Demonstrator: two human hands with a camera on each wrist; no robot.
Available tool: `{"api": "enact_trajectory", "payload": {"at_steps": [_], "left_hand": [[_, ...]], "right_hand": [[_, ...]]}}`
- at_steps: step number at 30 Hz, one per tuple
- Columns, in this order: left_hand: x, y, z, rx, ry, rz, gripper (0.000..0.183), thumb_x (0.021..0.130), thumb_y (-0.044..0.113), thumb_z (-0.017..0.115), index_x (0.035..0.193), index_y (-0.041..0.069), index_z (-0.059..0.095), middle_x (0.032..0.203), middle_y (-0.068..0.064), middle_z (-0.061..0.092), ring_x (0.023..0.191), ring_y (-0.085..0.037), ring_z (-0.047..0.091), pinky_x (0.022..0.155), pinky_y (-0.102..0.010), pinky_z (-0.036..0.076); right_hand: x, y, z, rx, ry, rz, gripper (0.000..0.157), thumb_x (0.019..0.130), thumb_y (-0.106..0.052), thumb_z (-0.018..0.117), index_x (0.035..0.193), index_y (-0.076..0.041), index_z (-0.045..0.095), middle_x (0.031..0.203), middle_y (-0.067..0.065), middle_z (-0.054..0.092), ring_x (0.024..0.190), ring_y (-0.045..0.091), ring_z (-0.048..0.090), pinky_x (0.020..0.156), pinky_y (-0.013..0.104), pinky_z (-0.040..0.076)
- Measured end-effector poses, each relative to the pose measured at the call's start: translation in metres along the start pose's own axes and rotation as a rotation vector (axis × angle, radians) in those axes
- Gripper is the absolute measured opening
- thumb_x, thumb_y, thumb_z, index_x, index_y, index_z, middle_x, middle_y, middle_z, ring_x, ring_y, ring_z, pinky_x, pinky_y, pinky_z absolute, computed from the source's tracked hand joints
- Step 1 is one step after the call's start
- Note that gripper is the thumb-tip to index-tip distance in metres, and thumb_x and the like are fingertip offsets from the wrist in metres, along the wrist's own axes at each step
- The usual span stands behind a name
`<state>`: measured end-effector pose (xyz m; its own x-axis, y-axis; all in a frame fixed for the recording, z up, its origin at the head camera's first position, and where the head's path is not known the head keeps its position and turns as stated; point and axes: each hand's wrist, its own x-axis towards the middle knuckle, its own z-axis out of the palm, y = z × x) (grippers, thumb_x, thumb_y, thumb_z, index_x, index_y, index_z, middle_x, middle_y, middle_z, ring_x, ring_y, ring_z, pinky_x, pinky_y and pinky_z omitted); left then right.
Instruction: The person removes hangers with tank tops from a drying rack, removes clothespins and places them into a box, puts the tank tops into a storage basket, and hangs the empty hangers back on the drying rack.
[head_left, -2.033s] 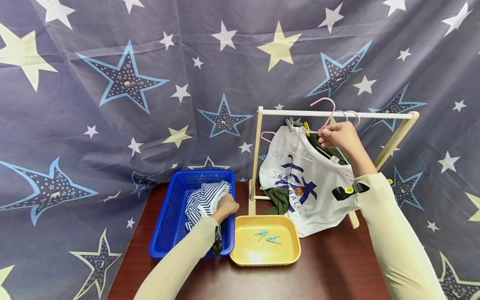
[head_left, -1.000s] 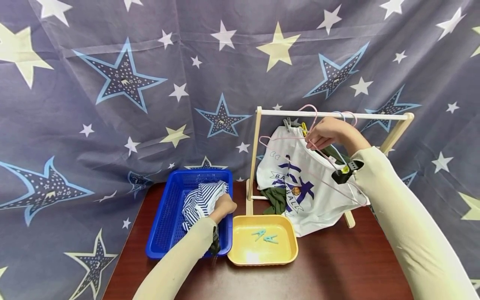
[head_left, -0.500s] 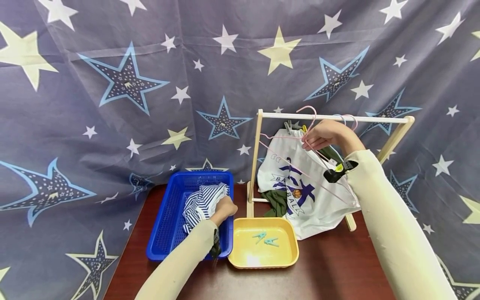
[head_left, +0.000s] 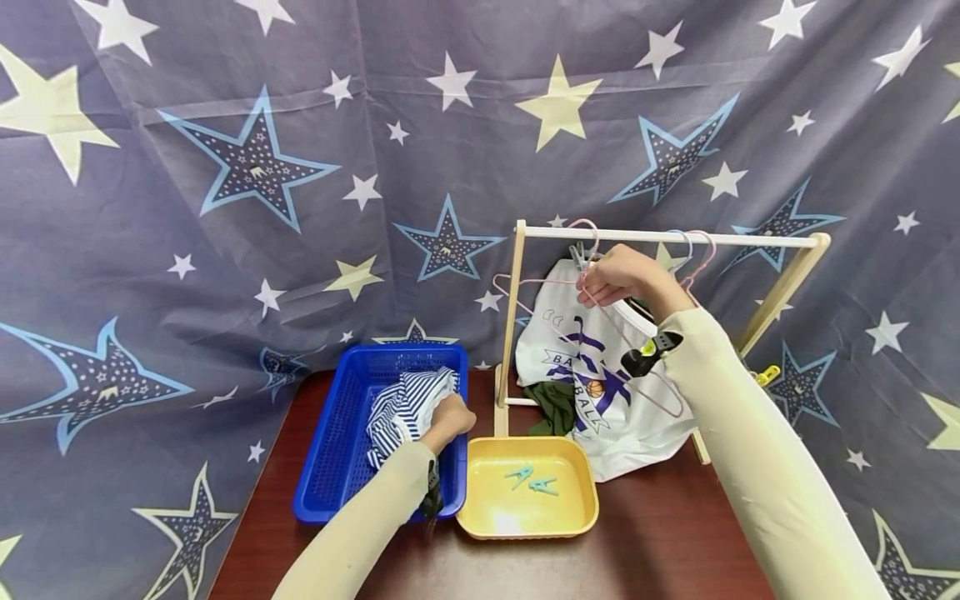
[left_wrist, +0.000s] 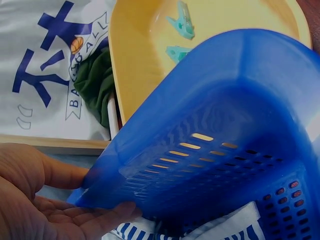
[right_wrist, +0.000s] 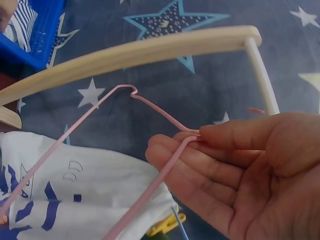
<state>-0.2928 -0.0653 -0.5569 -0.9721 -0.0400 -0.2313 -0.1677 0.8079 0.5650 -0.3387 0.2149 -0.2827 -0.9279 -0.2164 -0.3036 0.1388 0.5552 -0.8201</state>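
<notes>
My right hand (head_left: 618, 273) pinches a pink clothes hanger (right_wrist: 155, 107) just below its hook, between thumb and fingers. The hanger's hook reaches up to the white rail (head_left: 630, 235) of a small wooden clothes rack. Behind it hangs a white shirt (head_left: 551, 337) printed with purple figures and "BALL" lettering. At the left, my left hand (head_left: 450, 417) grips the right rim of a blue plastic basket (left_wrist: 220, 65), thumb outside and fingers inside. A blue-and-white striped garment (head_left: 405, 408) lies crumpled in that basket, beside the hand.
A yellow tray (head_left: 480, 517) with two teal clothespins (head_left: 543, 485) touches the basket's right side. Dark green cloth (head_left: 553, 404) hangs by the white shirt. Blue (head_left: 684, 242) and pink hangers hook over the rail farther right. A star-patterned curtain stands behind the brown table (head_left: 675, 550).
My right hand has moved left along the rail with the pink hanger, whose hook has lowered to the rail. The left hand stays on the basket's rim.
</notes>
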Motion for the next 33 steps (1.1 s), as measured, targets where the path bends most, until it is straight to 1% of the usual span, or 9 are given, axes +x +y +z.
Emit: {"api": "enact_trajectory", "payload": {"at_steps": [5, 10, 14, 18, 21, 23, 26, 29, 33], "left_hand": [[0.001, 0.0, 0.002, -0.001, 0.002, 0.004, 0.01, 0.079, 0.003, 0.061, 0.072, 0.006, 0.055, 0.077, -0.01, 0.055, 0.068, -0.024, 0.051, 0.057, -0.032, 0.044], [0.0, 0.003, 0.004, -0.003, -0.01, 0.012, 0.009, 0.079, 0.003, 0.06, 0.073, 0.006, 0.055, 0.077, -0.01, 0.055, 0.068, -0.024, 0.051, 0.056, -0.032, 0.043], [-0.001, 0.003, 0.004, 0.006, -0.022, 0.005, 0.006, 0.08, 0.004, 0.059, 0.076, 0.005, 0.055, 0.077, -0.01, 0.055, 0.068, -0.023, 0.052, 0.056, -0.032, 0.044], [-0.001, 0.001, 0.001, 0.012, -0.006, 0.002, 0.003, 0.08, 0.004, 0.059, 0.078, 0.002, 0.058, 0.079, -0.011, 0.057, 0.07, -0.024, 0.052, 0.058, -0.034, 0.046], [0.001, 0.001, 0.002, 0.011, -0.003, 0.008, 0.004, 0.08, 0.004, 0.059, 0.08, 0.0, 0.059, 0.08, -0.011, 0.057, 0.071, -0.024, 0.051, 0.059, -0.034, 0.045], [0.002, 0.001, 0.001, 0.007, -0.009, 0.007, 0.004, 0.08, 0.004, 0.059, 0.081, 0.001, 0.059, 0.081, -0.011, 0.057, 0.071, -0.024, 0.051, 0.059, -0.033, 0.044], [0.003, 0.001, 0.001, 0.003, -0.024, 0.007, 0.004, 0.081, 0.004, 0.058, 0.083, 0.001, 0.059, 0.081, -0.012, 0.057, 0.071, -0.024, 0.051, 0.058, -0.033, 0.043], [0.003, 0.0, 0.002, 0.001, -0.034, 0.005, 0.005, 0.081, 0.004, 0.057, 0.083, 0.001, 0.059, 0.081, -0.012, 0.056, 0.071, -0.025, 0.05, 0.058, -0.033, 0.043], [0.003, 0.002, 0.003, 0.012, -0.037, 0.012, 0.004, 0.08, 0.004, 0.057, 0.082, 0.001, 0.058, 0.081, -0.011, 0.056, 0.071, -0.024, 0.049, 0.059, -0.034, 0.043]], "right_hand": [[0.003, -0.003, 0.01, -0.005, 0.031, -0.017, 0.017, 0.097, -0.004, 0.057, 0.101, 0.007, 0.069, 0.077, 0.009, 0.077, 0.067, 0.014, 0.074, 0.064, 0.026, 0.06], [0.005, 0.001, 0.014, -0.01, 0.063, -0.03, 0.016, 0.096, -0.004, 0.057, 0.098, 0.006, 0.07, 0.075, 0.009, 0.077, 0.064, 0.014, 0.073, 0.061, 0.024, 0.059], [0.007, 0.004, 0.018, -0.01, 0.086, -0.047, 0.017, 0.095, -0.003, 0.058, 0.099, 0.007, 0.071, 0.08, 0.013, 0.078, 0.064, 0.016, 0.074, 0.063, 0.027, 0.061], [0.012, 0.002, 0.024, 0.002, 0.095, -0.064, 0.018, 0.095, -0.003, 0.059, 0.101, 0.009, 0.071, 0.084, 0.018, 0.078, 0.066, 0.018, 0.075, 0.064, 0.029, 0.062], [0.014, 0.0, 0.025, -0.01, 0.104, -0.071, 0.018, 0.095, -0.004, 0.06, 0.101, 0.008, 0.071, 0.087, 0.02, 0.078, 0.068, 0.02, 0.075, 0.065, 0.031, 0.062], [0.016, 0.0, 0.024, -0.027, 0.109, -0.073, 0.017, 0.096, -0.004, 0.059, 0.099, 0.008, 0.071, 0.088, 0.021, 0.077, 0.069, 0.021, 0.076, 0.066, 0.032, 0.062], [0.017, 0.0, 0.023, -0.039, 0.111, -0.069, 0.018, 0.095, -0.005, 0.058, 0.097, 0.008, 0.071, 0.09, 0.023, 0.077, 0.069, 0.022, 0.076, 0.064, 0.032, 0.062], [0.016, 0.001, 0.022, -0.046, 0.11, -0.06, 0.02, 0.096, -0.005, 0.058, 0.099, 0.009, 0.072, 0.092, 0.024, 0.077, 0.068, 0.022, 0.076, 0.065, 0.032, 0.062], [0.015, 0.002, 0.019, -0.074, 0.114, -0.053, 0.021, 0.097, -0.005, 0.059, 0.102, 0.009, 0.073, 0.093, 0.024, 0.076, 0.068, 0.021, 0.075, 0.071, 0.036, 0.063]]}}
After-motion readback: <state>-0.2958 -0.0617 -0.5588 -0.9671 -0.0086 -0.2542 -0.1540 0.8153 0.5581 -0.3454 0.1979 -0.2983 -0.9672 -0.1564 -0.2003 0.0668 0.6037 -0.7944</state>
